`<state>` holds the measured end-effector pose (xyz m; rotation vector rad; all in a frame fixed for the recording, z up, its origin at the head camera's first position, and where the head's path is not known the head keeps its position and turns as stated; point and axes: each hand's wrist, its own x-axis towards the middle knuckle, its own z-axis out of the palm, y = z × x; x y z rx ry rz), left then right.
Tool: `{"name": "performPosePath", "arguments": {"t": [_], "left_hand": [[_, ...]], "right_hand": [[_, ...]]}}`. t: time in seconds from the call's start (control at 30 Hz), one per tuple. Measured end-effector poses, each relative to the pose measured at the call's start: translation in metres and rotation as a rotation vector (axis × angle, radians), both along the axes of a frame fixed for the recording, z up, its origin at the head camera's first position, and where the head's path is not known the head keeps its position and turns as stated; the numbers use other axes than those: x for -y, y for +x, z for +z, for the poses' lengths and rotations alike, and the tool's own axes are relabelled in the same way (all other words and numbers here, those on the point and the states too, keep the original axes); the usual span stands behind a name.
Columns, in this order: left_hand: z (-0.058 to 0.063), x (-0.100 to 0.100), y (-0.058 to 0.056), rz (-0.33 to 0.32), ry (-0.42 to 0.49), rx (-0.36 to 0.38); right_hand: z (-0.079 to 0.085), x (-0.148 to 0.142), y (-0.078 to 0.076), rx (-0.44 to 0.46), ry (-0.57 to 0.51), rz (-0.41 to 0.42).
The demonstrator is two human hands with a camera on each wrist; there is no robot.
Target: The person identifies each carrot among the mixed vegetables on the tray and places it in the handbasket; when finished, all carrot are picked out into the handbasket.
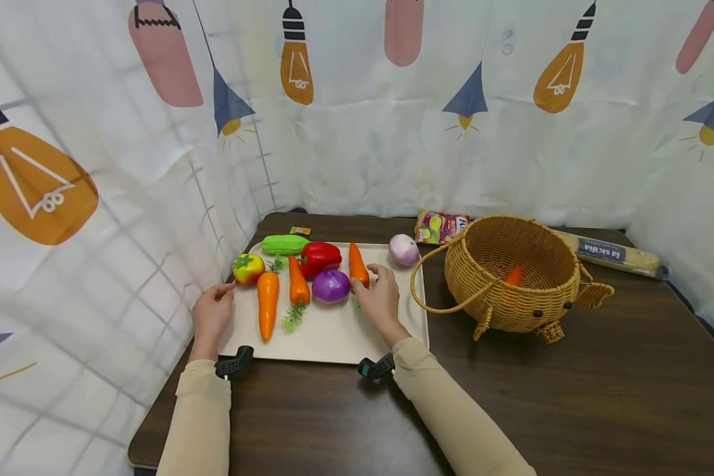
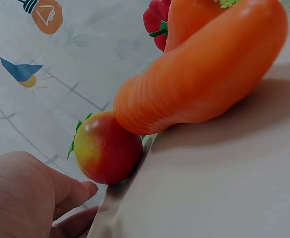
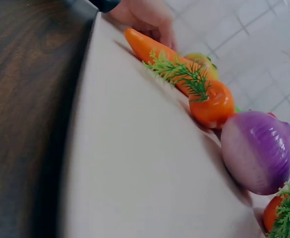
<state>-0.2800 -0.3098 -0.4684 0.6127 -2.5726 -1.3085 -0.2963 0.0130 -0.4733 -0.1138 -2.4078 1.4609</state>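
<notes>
My right hand [image 1: 382, 301] is at the right part of a cream tray [image 1: 333, 344], thumb and fingers on either side of the leafy end of a carrot [image 1: 356, 259]. Its green leaves [image 3: 289, 213] show at the corner of the right wrist view. My left hand [image 1: 212, 318] is at the tray's left rim, fingers loosely bent, just below a red-yellow tomato [image 2: 107, 148]. Also on the tray are a long carrot [image 1: 268, 304], a middle carrot [image 1: 299, 284], a purple onion [image 1: 330, 286], a red bell pepper [image 1: 321, 256] and a green cucumber [image 1: 283, 244].
A wicker basket [image 1: 482, 301] with an orange piece [image 1: 514, 275] inside stands right of the tray. A pale onion [image 1: 404, 250] is at the tray's back right corner. Behind are a candy bag [image 1: 440, 227], a small orange packet [image 1: 300, 231] and a pasta pack [image 1: 613, 254].
</notes>
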Motion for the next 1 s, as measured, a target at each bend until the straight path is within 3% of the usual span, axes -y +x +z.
{"name": "performPosePath", "arguments": {"t": [0.3, 0.53, 1.0], "left_hand": [[0.003, -0.002, 0.002, -0.005, -0.006, -0.021], [0.003, -0.002, 0.003, 0.002, 0.008, -0.023], [0.004, -0.002, 0.003, 0.014, 0.001, -0.033]], "right_hand": [[0.009, 0.002, -0.010, 0.064, 0.069, -0.063], [0.007, 0.003, -0.018, 0.126, 0.144, -0.036], [0.002, 0.001, -0.019, 0.097, 0.171, -0.066]]}}
